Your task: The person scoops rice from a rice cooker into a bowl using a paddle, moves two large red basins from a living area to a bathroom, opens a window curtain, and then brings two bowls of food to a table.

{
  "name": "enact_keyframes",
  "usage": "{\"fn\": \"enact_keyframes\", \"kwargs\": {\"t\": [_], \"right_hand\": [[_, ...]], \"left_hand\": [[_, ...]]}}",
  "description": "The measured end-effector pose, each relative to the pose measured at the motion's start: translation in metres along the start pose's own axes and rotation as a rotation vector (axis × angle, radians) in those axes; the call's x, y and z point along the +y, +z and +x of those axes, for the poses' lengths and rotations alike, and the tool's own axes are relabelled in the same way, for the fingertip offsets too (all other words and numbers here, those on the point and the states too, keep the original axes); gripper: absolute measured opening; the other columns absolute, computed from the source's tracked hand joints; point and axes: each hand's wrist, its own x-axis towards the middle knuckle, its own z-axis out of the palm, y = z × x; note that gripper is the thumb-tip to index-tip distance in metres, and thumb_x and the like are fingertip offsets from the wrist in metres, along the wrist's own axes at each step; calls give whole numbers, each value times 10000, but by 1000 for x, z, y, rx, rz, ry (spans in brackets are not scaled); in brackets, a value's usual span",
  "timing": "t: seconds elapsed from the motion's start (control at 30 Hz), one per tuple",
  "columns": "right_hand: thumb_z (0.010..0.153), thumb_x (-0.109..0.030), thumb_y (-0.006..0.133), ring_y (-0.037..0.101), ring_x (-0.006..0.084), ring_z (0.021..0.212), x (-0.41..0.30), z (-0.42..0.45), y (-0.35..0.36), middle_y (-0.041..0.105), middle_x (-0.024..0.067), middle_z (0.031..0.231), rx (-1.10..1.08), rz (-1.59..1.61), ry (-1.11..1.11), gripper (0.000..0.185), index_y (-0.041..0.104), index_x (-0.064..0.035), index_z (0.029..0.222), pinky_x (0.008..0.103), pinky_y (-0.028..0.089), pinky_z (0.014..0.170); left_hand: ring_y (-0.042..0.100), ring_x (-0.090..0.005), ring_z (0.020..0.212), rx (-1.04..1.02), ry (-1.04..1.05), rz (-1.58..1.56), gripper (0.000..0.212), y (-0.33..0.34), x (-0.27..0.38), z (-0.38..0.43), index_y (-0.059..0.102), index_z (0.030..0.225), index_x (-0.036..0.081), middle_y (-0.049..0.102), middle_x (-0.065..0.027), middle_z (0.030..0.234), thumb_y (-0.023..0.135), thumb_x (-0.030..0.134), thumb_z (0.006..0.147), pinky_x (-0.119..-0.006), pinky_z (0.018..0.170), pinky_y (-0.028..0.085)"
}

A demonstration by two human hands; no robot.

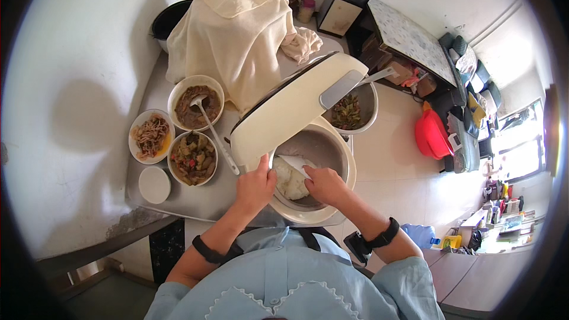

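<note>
An open rice cooker [351, 173] with a cream lid [284, 106] raised stands right before me. Cooked white rice [291, 182] lies in its metal inner pot [329, 151]. In my right hand [326, 184] is a white rice paddle [293, 162], its blade over the rice and partly touching it. My left hand [254, 189] is at the left side of the pot's opening, below the lid, with index finger and thumb pointing up. A white curved edge shows by its fingertips; whether the hand grips it is unclear.
Left of the cooker stand a bowl of stew [186, 106] with a ladle [215, 138], a vegetable dish [193, 160], a plate of shredded food [149, 135] and a white round container [154, 185]. A cream cloth [235, 40] drapes behind. Another pot [371, 115] with food stands right.
</note>
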Motion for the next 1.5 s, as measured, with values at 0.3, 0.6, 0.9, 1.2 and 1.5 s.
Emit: {"fn": "enact_keyframes", "kwargs": {"t": [0.3, 0.6, 0.9, 1.2, 1.5], "right_hand": [[742, -177, 517, 583, 342, 775, -3, 11, -14, 611, 169, 839, 51, -85, -161, 366, 563, -185, 1105, 425, 465, 697], [714, -74, 560, 617, 252, 807, -27, 1, -44, 619, 92, 848, -28, -201, -143, 384, 551, -145, 1091, 360, 498, 661], [767, -157, 504, 610, 270, 717, -2, -9, -34, 618, 111, 760, -3, -244, -165, 379, 554, -246, 1132, 388, 488, 644], [781, -191, 475, 592, 321, 675, 47, -84, -37, 608, 157, 764, 98, 97, -232, 360, 534, -182, 1136, 441, 466, 596], [795, -212, 488, 585, 276, 581, 74, -115, -22, 577, 104, 650, 80, -3, -243, 405, 469, -216, 1200, 403, 467, 501]], "left_hand": [[564, -361, 545, -4, 27, 19, 496, -2, 3, -1, 359, 1248, 11, 583, -163, 615, 440, 241, 816, -474, 523, 448], [569, -359, 570, -1, 33, 67, 509, -3, 7, -3, 340, 1272, 25, 587, -166, 639, 431, 249, 824, -464, 563, 453], [563, -330, 556, 4, -31, 34, 524, -5, 14, -4, 363, 1263, 11, 577, -138, 612, 471, 264, 817, -404, 537, 438], [586, -272, 641, 124, 22, -92, 369, -45, 38, -30, 516, 1130, 23, 563, -147, 666, 516, 221, 818, -347, 574, 459], [532, -223, 928, 744, 356, 56, 352, -142, 114, -21, 489, 1153, -19, 533, -164, 1060, 542, 99, 826, -305, 778, 430]]}}
